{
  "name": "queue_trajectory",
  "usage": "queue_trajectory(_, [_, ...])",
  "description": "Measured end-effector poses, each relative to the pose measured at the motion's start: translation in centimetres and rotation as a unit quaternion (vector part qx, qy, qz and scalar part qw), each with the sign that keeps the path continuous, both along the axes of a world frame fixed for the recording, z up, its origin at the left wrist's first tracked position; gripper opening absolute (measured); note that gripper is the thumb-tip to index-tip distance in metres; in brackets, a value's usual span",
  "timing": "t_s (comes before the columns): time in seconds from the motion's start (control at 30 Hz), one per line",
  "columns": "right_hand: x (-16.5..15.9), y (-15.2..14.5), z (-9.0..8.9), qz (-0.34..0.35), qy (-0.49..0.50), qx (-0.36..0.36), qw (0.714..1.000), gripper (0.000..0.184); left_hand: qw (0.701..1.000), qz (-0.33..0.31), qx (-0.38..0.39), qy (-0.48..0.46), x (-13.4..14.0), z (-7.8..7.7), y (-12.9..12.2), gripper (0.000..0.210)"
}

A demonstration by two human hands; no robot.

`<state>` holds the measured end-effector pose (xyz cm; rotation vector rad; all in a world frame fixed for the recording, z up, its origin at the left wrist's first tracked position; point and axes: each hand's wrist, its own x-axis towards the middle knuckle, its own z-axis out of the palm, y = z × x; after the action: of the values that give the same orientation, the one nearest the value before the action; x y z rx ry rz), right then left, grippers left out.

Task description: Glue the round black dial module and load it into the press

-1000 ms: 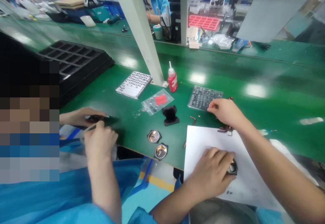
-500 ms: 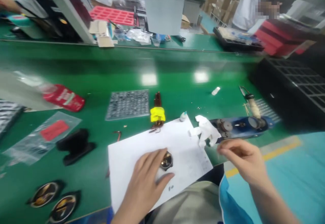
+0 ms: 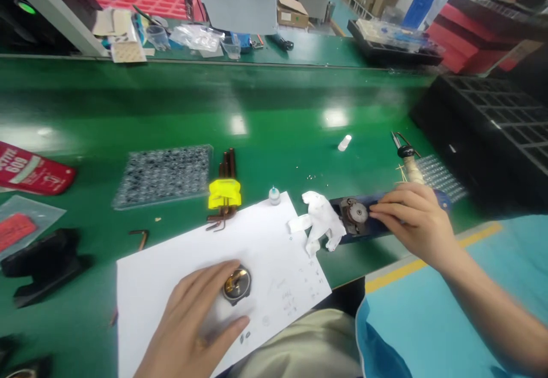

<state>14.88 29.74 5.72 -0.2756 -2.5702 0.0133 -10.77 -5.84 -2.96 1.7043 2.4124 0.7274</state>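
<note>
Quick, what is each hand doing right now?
Left hand: fingers spread, pressing a small round metal part onto the white paper.
Right hand: fingers curled on the blue tool; grip cannot be told.

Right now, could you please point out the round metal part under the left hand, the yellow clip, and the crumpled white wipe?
round metal part (image 3: 236,285), head view, its shiny brass-coloured face.
yellow clip (image 3: 224,193), head view, middle of its yellow body.
crumpled white wipe (image 3: 321,224), head view, its bunched centre.

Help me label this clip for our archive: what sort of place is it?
Most likely a factory assembly line for small parts: a long green conveyor belt, a tray of tiny components, stacked black compartment trays, and a set of hex keys.
</note>
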Motion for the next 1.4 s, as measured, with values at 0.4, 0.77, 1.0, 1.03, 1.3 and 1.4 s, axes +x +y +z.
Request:
queue_trajectory(0.4, [0.0,0.1,-0.4,-0.003,-0.002,-0.02,1.0,0.007,0.997,0.039,-0.014,-0.059,0.6,0.1,-0.2,0.057])
queue_trajectory(0.77, [0.1,0.4,0.4,0.029,-0.03,-0.042,0.998,0.012,0.995,0.055,-0.023,-0.08,0.9,0.6,-0.1,0.055])
queue_trajectory(1.0, [0.3,0.7,0.6,0.026,-0.062,-0.067,0.995,0.008,0.996,0.055,-0.018,-0.074,0.8,0.5,-0.1,0.053])
queue_trajectory(1.03, [0.3,0.8,0.6,0.025,-0.068,-0.074,0.995,0.009,0.996,0.055,-0.017,-0.074,0.8,0.5,-0.1,0.053])
queue_trajectory(1.3, [0.1,1.0,1.4,0.032,-0.104,-0.079,0.991,0.01,0.995,0.058,-0.02,-0.075,0.9,0.4,-0.1,0.053])
queue_trajectory(1.4, [0.2,1.0,1.7,0.032,-0.124,-0.069,0.989,0.008,0.996,0.056,-0.017,-0.072,0.8,0.4,0.0,0.052])
